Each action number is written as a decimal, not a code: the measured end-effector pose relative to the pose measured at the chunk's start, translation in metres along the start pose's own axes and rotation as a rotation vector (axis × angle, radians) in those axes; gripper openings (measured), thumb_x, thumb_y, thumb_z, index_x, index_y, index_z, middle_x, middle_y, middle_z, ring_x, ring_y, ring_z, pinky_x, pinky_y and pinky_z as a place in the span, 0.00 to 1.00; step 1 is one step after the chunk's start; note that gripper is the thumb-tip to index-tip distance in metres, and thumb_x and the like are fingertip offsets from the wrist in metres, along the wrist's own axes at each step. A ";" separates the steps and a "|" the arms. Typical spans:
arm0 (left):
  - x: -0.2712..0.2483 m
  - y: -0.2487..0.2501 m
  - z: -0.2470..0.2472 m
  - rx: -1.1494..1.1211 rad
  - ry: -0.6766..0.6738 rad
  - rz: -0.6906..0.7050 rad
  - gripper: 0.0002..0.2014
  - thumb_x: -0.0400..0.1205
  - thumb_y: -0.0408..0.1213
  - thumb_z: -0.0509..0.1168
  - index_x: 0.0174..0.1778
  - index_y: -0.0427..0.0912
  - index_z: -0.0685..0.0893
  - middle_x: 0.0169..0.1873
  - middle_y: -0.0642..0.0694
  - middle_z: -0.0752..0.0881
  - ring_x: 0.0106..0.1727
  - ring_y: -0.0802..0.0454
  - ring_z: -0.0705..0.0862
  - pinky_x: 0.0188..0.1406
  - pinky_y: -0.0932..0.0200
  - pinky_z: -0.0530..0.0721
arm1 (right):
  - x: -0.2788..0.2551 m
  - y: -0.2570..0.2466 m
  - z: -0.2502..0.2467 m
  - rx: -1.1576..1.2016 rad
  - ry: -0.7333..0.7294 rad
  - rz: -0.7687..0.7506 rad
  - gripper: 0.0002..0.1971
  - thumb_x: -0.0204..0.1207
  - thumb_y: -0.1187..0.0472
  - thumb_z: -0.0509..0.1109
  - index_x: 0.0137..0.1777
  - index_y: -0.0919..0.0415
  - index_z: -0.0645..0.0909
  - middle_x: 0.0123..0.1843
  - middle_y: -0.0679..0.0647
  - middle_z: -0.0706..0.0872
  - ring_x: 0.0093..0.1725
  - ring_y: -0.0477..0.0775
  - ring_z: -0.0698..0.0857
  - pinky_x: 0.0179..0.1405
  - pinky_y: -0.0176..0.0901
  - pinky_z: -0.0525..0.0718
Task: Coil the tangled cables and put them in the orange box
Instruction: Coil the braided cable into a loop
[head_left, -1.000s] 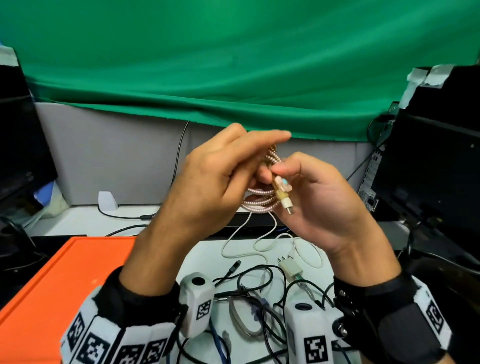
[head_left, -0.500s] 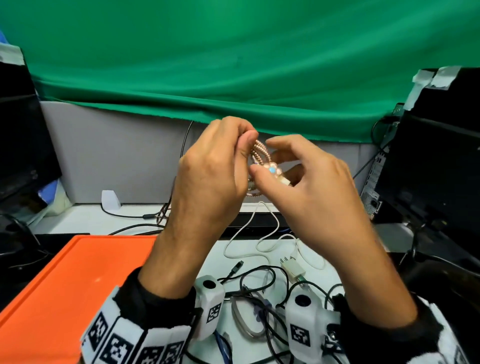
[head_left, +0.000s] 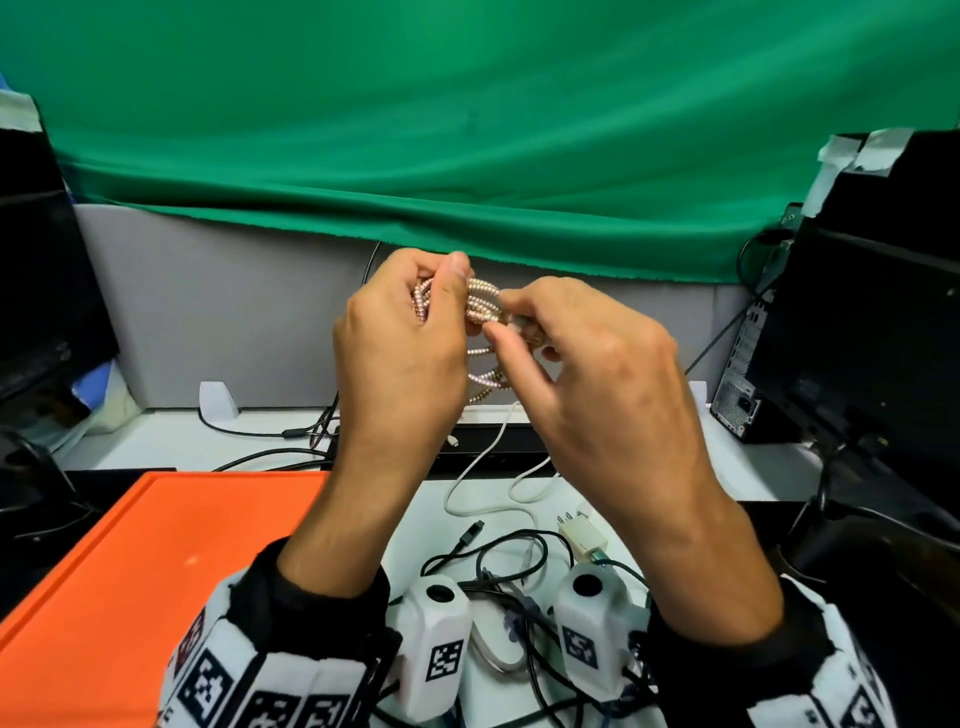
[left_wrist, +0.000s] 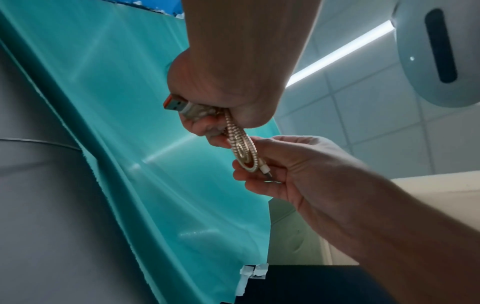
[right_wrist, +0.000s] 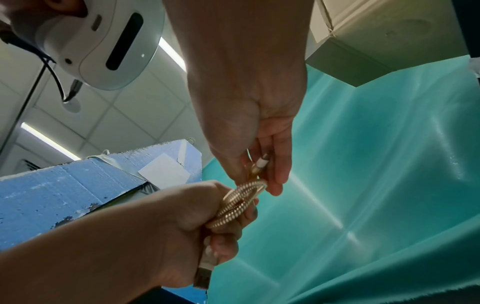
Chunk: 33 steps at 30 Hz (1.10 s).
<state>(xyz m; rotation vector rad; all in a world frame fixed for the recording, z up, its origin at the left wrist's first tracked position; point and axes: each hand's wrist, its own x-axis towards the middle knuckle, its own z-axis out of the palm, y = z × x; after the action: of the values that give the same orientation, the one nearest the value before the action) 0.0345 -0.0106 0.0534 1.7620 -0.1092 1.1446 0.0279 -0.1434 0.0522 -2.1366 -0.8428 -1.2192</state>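
Note:
A rose-gold spiral-wrapped cable (head_left: 483, 301) is coiled into small loops and held up in front of me between both hands. My left hand (head_left: 441, 291) grips the coil, thumb across the top. In the left wrist view the cable's orange-tipped USB plug (left_wrist: 176, 105) sticks out of that fist. My right hand (head_left: 506, 319) pinches the coil's other side and holds the small white connector (right_wrist: 262, 163) against the loops (right_wrist: 241, 201). The orange box (head_left: 130, 571) lies low on the left. Tangled black cables (head_left: 519, 561) lie on the white table under my wrists.
A loose white cable (head_left: 483, 467) and a white charger plug (head_left: 584, 535) lie on the table beyond the tangle. Black monitors (head_left: 857, 338) stand at the right and left edges. A grey partition (head_left: 234, 312) with a green cloth closes the back.
My left fingers have curled from stretched out into a fist round the coil. My right hand has brought the small connector end over against the loops, where its fingers now hide it.

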 end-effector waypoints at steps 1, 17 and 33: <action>0.002 -0.001 -0.002 -0.029 -0.021 -0.019 0.12 0.88 0.48 0.64 0.44 0.47 0.87 0.29 0.56 0.87 0.32 0.59 0.83 0.36 0.53 0.81 | 0.000 0.000 0.001 0.021 -0.003 0.010 0.08 0.84 0.55 0.70 0.53 0.60 0.84 0.45 0.53 0.86 0.41 0.59 0.86 0.38 0.56 0.86; 0.013 -0.018 -0.014 0.177 -0.511 0.352 0.14 0.84 0.39 0.69 0.66 0.54 0.87 0.50 0.54 0.86 0.45 0.57 0.83 0.48 0.60 0.80 | 0.004 0.025 -0.005 0.278 -0.158 0.305 0.01 0.79 0.58 0.75 0.46 0.52 0.85 0.38 0.44 0.87 0.37 0.44 0.85 0.38 0.37 0.83; -0.004 -0.006 0.007 0.020 -0.130 0.017 0.07 0.85 0.40 0.68 0.51 0.52 0.92 0.38 0.59 0.91 0.38 0.63 0.86 0.36 0.72 0.78 | 0.001 0.013 0.010 0.067 0.007 0.134 0.03 0.80 0.60 0.71 0.50 0.58 0.83 0.48 0.52 0.81 0.43 0.54 0.82 0.41 0.57 0.83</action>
<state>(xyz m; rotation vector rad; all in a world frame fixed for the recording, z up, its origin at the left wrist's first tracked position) 0.0398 -0.0144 0.0459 1.8565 -0.1914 1.0455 0.0428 -0.1448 0.0468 -2.0979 -0.7155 -1.1146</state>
